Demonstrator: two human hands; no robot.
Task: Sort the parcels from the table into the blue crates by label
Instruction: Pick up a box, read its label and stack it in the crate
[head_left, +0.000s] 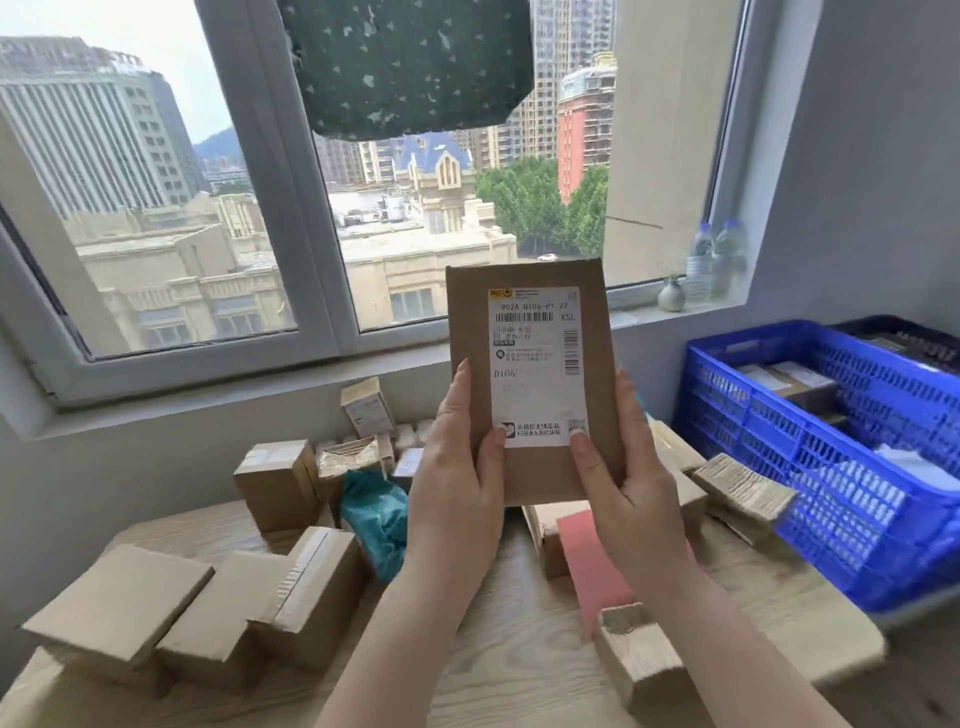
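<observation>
While both hands grip it, a flat brown parcel (535, 382) stands upright in mid-air above the desk (524, 649), in front of the window (291, 218), its labelled face turned to the camera. Item: thin kraft-card envelope, rectangular, taller than wide, corners square, surface plain. Label (537, 366): white, covering most of the right and centre of the face; printed with barcodes, small characters, the code "D106" at mid-left and "XSL" at upper right; a black square logo at lower left. Left hand (462, 467): closed on the parcel's left edge, fingers behind, thumb pressed on the label's lower left corner. Right hand (621, 467): closed on the right edge, thumb on the label's lower right corner. Beneath, on the light wood-grain desk: many brown cardboard boxes (280, 483) of differing sizes, several taped, spread from the near left to the far edge; a teal plastic bag (376, 519) among them; a pink flat packet (592, 566) just below the right wrist. Blue crate (810, 467): slatted plastic, just beside the desk's right end, holding a few parcels. Windowsill (675, 312): two clear bottles (714, 265) and a small round vase (671, 296)
</observation>
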